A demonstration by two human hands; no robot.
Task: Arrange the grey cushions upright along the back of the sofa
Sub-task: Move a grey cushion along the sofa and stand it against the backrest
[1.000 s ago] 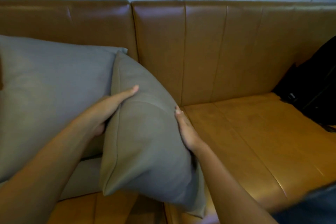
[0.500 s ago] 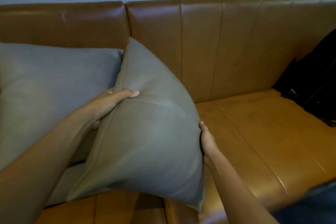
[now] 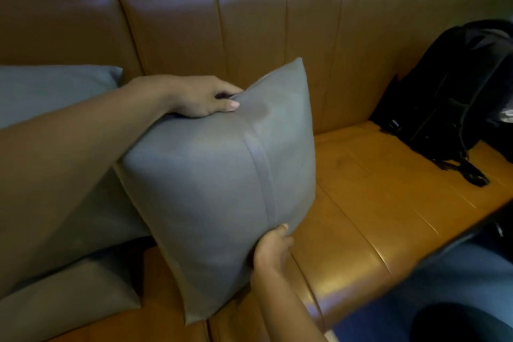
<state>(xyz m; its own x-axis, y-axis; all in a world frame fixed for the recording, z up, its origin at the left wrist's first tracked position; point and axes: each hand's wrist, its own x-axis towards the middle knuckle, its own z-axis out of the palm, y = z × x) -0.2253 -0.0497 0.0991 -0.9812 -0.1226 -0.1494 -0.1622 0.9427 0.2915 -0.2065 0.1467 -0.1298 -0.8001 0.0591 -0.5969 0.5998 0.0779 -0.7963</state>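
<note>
L hand fingers pinch the cushion top edge; R hand grips its lower corner from below. Cushion hangs tilted over the seat, w/ one top corner near the sofa backrest. Best bet: tip it back, seat the bottom edge flat. Open room to the right, well short of the backpack; another grey cushion crowds the left.
</note>
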